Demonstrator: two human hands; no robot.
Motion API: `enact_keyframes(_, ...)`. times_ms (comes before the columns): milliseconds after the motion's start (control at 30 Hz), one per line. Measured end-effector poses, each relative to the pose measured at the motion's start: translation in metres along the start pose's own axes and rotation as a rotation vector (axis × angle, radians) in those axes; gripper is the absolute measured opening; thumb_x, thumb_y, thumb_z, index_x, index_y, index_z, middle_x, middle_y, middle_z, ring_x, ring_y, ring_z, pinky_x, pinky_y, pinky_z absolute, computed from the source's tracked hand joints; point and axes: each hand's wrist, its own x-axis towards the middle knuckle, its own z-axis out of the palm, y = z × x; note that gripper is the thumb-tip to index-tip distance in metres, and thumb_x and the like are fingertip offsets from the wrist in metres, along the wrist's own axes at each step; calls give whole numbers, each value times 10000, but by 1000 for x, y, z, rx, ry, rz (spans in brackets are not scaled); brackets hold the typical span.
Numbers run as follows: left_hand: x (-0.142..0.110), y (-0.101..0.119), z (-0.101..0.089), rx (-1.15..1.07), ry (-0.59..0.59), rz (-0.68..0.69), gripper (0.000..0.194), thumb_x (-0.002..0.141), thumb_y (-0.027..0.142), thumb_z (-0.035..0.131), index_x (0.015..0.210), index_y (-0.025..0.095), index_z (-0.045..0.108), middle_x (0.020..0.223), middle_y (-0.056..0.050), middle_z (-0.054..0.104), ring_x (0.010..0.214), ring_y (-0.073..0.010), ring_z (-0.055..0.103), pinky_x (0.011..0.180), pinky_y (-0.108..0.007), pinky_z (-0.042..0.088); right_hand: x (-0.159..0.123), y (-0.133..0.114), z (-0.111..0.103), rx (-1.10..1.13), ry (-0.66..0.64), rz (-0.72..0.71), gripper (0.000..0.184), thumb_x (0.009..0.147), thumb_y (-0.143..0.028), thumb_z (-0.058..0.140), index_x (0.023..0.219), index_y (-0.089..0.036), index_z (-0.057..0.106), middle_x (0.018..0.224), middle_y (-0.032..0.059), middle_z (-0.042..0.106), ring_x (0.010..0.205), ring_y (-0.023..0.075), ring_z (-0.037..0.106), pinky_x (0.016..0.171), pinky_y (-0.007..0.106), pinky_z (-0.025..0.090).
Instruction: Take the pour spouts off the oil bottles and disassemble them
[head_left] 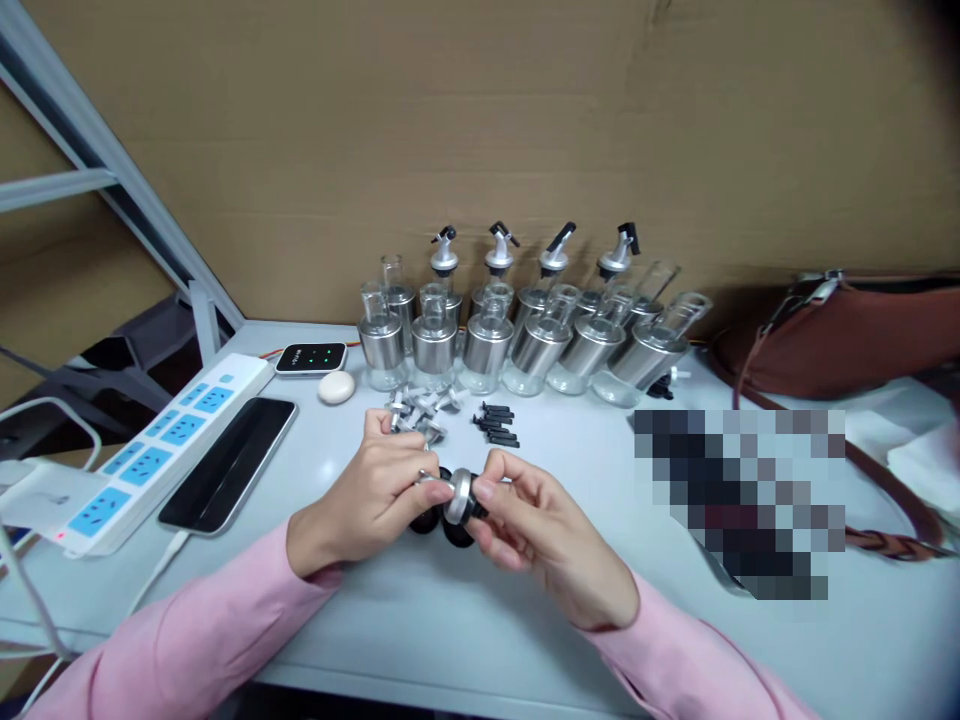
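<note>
Between my two hands is a bottle pourer [460, 494] with a silver collar and a black base. The fingers of my left hand [371, 500] pinch its spout end. My right hand [544, 525] grips the black base from the other side. Black round stoppers [457, 536] lie on the table just under it, partly hidden by my fingers. Beyond my left hand is a loose pile of silver spouts [427, 408]. Several slim black levers [499, 425] lie beside that pile. Behind stand rows of glass bottles with metal sleeves [488, 345], some at the back topped with silver pourers [499, 250].
At the left are a white power strip [161, 455], a phone [229, 465], a small display device [310, 358] and a white round case [337, 386]. A brown bag [870, 335] with its strap lies at the right, near a blurred-out object [739, 500]. Cardboard [300, 160] backs the table.
</note>
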Motion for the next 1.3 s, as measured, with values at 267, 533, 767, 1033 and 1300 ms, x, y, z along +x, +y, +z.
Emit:
enact_keyframes(267, 2, -7, 4, -315, -12, -259, 597, 942, 539, 237, 496, 151, 324, 482, 45, 365, 496, -90, 295, 684, -320, 263, -4, 8, 1, -425, 139, -375, 247, 815, -346, 605, 748, -198, 419, 628, -10, 557, 506, 81, 466, 463, 211, 363)
enact_keyframes(533, 0, -54, 6, -137, 316, -532, 369, 924, 461, 325, 719, 182, 452, 709, 0, 480, 714, -158, 446, 711, -306, 335, 3, -5, -24, -949, 315, -670, 105, 818, -253, 607, 906, -210, 569, 692, -8, 544, 615, 119, 491, 600, 260, 418)
enact_keyframes(767, -2, -53, 20, 132, 116, -487, 181, 891, 305, 453, 1040, 205, 480, 1114, -60, 479, 1097, -232, 406, 963, -438, 251, 11, 3, -27, -1315, 164, -778, 184, 887, -184, 482, 1048, -182, 570, 848, 58, 591, 789, 172, 547, 715, 312, 461)
enact_keyframes(1033, -4, -55, 25, 69, 38, -486, 260, 899, 334, 438, 1140, 237, 450, 1253, -74, 391, 1222, -245, 345, 1014, -465, 251, 29, 7, -37, -1530, 155, -627, 240, 905, -137, 413, 1081, -166, 573, 904, 94, 609, 855, 216, 541, 761, 382, 475)
enact_keyframes(1300, -4, -54, 24, 36, -32, -463, 456, 802, 417, 599, 1218, 322, 436, 1385, -68, 284, 1316, -306, 250, 1023, -530, 243, 36, 10, -38, -1643, 100, -535, 296, 893, -73, 391, 1095, -135, 598, 959, 108, 597, 888, 215, 555, 792, 381, 485)
